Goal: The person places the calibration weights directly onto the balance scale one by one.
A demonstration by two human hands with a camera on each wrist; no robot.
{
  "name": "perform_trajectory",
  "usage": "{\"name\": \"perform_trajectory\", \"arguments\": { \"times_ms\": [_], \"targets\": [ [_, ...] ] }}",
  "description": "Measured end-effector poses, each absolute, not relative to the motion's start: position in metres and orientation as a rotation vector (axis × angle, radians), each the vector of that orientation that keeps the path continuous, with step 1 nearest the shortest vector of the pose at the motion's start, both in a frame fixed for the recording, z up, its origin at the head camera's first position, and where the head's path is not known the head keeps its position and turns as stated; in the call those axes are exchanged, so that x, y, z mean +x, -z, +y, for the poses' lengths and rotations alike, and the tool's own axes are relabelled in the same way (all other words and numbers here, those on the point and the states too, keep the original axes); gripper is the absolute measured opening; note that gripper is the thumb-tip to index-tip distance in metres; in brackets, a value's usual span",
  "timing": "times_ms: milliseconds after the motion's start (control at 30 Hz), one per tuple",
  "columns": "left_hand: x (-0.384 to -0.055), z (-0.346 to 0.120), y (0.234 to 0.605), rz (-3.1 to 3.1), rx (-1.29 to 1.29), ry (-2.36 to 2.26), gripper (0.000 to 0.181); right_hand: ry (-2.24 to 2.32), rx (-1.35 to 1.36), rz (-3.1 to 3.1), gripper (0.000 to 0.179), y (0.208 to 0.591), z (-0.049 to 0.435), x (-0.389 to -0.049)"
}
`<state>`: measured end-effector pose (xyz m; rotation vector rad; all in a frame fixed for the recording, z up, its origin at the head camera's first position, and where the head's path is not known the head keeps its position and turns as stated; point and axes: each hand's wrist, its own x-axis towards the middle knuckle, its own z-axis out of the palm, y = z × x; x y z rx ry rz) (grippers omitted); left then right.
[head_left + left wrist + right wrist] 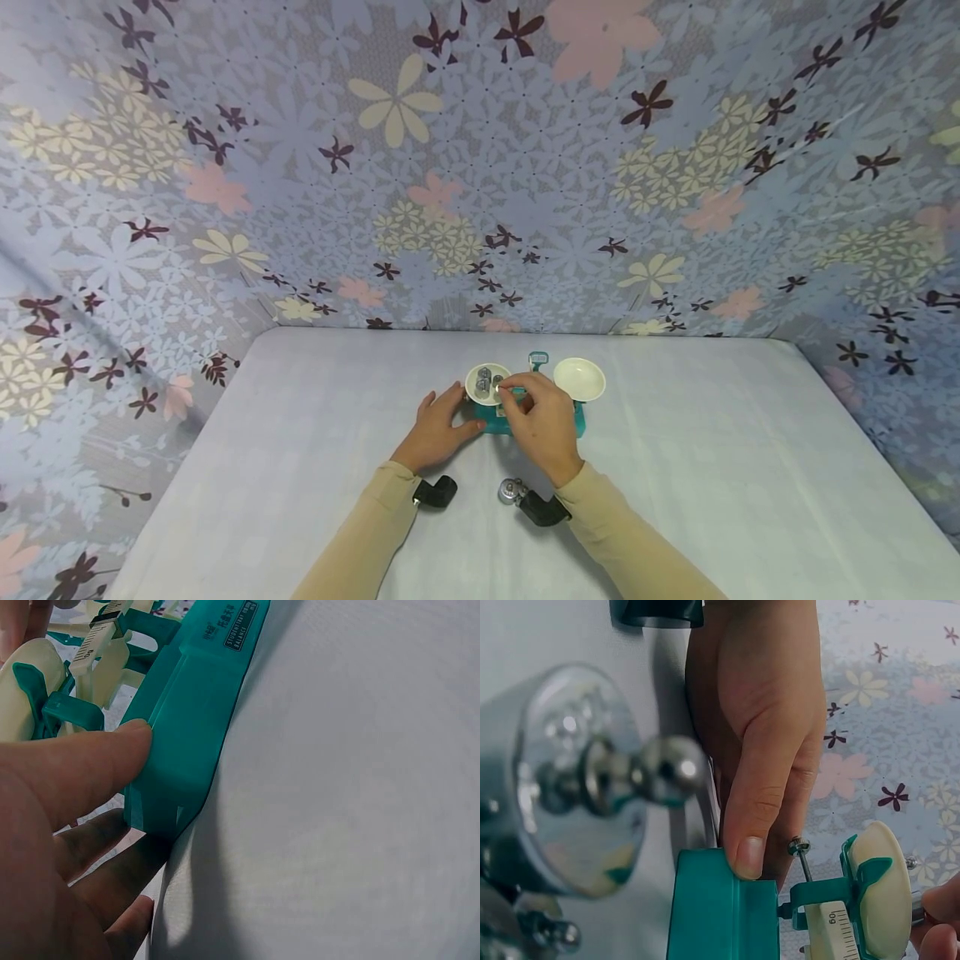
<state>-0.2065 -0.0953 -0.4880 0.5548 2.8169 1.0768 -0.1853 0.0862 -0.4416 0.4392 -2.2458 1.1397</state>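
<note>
Head view: a teal balance stands on the table, metal weights in its left pan.
Weight handling: best moved straight, clear of its neighbours, without leaning on the pan; a light left thumb should steady the base.
Right hand: thumb and fingertips pinch a small weight at the left pan.
Left hand: spread, fingers extended, thumb touching the base's end.

Dark label reading "BALANCE" on teal base, Chinese characters alongside, "g" marking on graduated beam
</note>
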Motion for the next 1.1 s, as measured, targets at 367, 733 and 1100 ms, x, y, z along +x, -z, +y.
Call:
{"name": "perform_trajectory", "arguments": {
  "times_ms": [367,733,1100],
  "targets": [
    [-0.2066,-0.0955,0.4907,2.82,0.551,-1.08,0.072,-1.046,0.414,-2.305,0.004,0.4429,0.0833,-0.1872],
    [-0.2074,-0.0953,0.4904,2.826,0.571,-1.074,0.072,-0.99,0.407,-2.343,0.003,0.4416,0.0823,-0.1867],
    [-0.2071,-0.0947,0.4891,2.822,0.547,-1.055,0.072,-0.972,0.396,-2.348,0.004,0.439,0.0809,-0.1854]
  ]
}}
